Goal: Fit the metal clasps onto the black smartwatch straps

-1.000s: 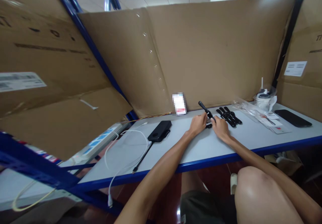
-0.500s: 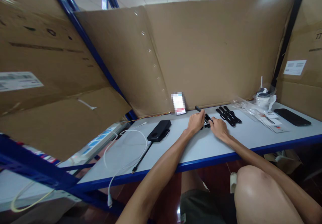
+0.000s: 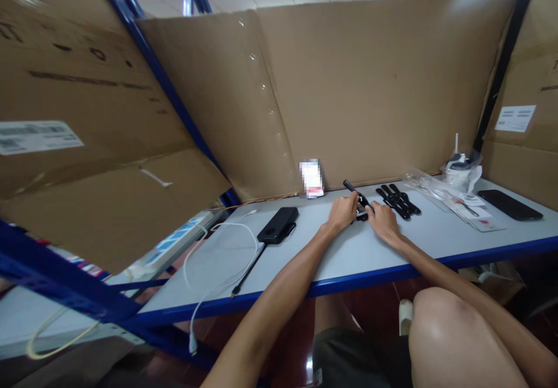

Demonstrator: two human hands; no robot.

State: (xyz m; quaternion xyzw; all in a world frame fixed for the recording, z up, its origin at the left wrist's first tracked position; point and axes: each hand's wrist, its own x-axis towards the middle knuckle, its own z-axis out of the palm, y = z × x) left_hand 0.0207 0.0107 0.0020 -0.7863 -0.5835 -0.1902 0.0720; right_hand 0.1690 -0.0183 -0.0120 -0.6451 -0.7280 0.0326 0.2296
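Observation:
Both hands are on a slim black wristwatch-like band point(image 3: 361, 199) above the table. My left hand point(image 3: 342, 212) is closed, its fingers pinching the band near the middle, and a rounded black end sticks out beyond them. From the other side, my right hand point(image 3: 382, 221) has its thumb and fingers closed on the near end. A small black piece point(image 3: 361, 217) shows beneath, between the hands; its kind is unclear. Just right of my right hand lie several similar black bands point(image 3: 397, 200) side by side. Finer parts of the held band are hidden by my fingers.
A black power bank point(image 3: 278, 225) with a short cable and a white cable point(image 3: 256, 242) lie to the left. Rightward are clear plastic bags point(image 3: 429, 189), a lidded cup point(image 3: 458, 173) and a black phone point(image 3: 510, 204). Cardboard point(image 3: 375, 97) walls the table point(image 3: 340, 260).
The view has shifted slightly, so everything sits a little further right. My left hand has slid along the band toward my right hand, leaving more of the far end exposed.

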